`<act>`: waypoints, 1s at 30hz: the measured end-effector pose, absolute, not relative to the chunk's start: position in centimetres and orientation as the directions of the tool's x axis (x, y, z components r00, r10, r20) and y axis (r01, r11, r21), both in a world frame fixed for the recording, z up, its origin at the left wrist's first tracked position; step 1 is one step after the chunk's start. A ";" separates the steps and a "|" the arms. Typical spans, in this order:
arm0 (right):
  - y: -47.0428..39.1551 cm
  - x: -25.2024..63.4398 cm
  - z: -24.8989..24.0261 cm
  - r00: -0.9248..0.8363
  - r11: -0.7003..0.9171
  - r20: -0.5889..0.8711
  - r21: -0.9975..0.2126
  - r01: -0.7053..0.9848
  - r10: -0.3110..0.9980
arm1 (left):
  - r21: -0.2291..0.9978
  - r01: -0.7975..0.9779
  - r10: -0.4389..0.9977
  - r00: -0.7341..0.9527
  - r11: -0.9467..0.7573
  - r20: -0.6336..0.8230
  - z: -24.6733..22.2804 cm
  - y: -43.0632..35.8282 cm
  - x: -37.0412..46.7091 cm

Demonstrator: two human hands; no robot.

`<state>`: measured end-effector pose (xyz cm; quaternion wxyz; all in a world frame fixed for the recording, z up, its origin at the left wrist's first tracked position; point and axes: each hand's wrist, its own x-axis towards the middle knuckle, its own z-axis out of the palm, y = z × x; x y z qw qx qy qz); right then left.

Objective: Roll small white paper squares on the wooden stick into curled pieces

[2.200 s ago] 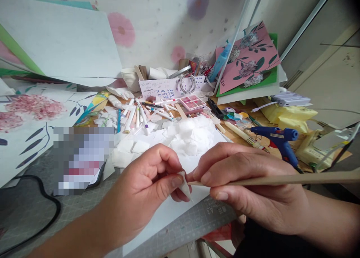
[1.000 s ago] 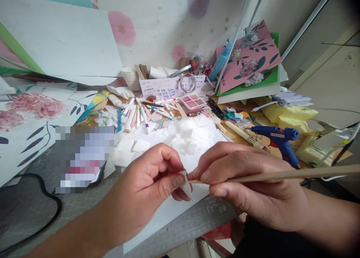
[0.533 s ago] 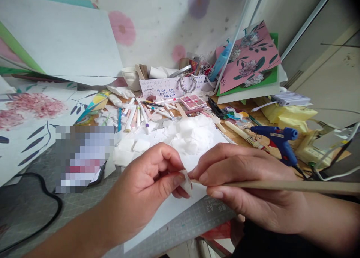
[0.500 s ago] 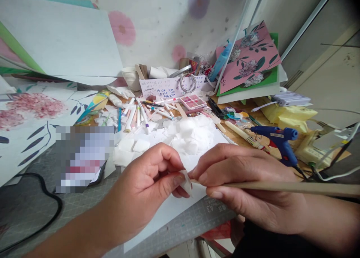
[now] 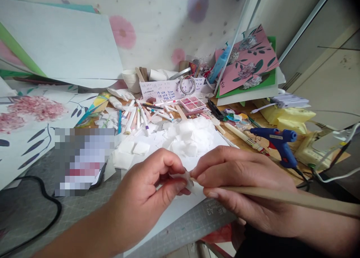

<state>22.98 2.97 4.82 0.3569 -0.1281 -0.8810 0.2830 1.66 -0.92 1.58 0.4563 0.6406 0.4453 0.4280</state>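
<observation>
Near the centre, my left hand (image 5: pixel 154 194) pinches a small piece of thin white paper (image 5: pixel 182 177) between thumb and fingers. My right hand (image 5: pixel 242 186) is closed on a long flat wooden stick (image 5: pixel 292 201), which runs off to the right. The right fingertips are right beside the paper piece; the stick's tip is mostly hidden by them. Behind both hands lies a heap of white paper squares (image 5: pixel 188 136) on a white sheet (image 5: pixel 165 213). A few more squares (image 5: pixel 140 148) sit to the left of the heap.
A phone (image 5: pixel 84 160) lies left on the grey cutting mat (image 5: pixel 194 221). Markers (image 5: pixel 143 119), a pink palette (image 5: pixel 192 104) and paper cups (image 5: pixel 131 81) are behind. At right are a blue glue gun (image 5: pixel 281 138) and cables. A flower picture (image 5: pixel 36 115) lies far left.
The stick's far end has tipped lower at the right. The paper piece has turned and lies flatter in my left fingers. Both hands have shifted slightly, and the view has moved a little.
</observation>
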 end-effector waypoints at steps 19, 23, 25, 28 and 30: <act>3.1 22.7 4.4 -0.646 0.807 0.615 -0.590 0.001 0.451 | 0.993 0.117 0.963 0.269 -0.003 -0.029 1.7 -0.9 1.3; 3.3 22.7 4.3 -0.670 0.811 0.602 -0.585 0.002 0.435 | 0.989 -0.054 0.955 0.274 0.137 -0.117 1.1 -0.7 1.4; 3.5 22.6 4.1 -0.671 0.806 0.603 -0.592 -0.014 0.431 | 0.986 -0.062 0.956 0.260 0.155 -0.134 0.7 -0.6 1.4; 3.6 22.5 3.9 -0.671 0.795 0.599 -0.606 -0.024 0.437 | 0.984 -0.072 0.955 0.259 0.165 -0.142 0.4 -0.6 1.3; 3.7 22.4 3.8 -0.674 0.795 0.600 -0.605 -0.031 0.430 | 0.977 -0.105 0.946 0.289 0.186 -0.149 0.5 -0.7 1.2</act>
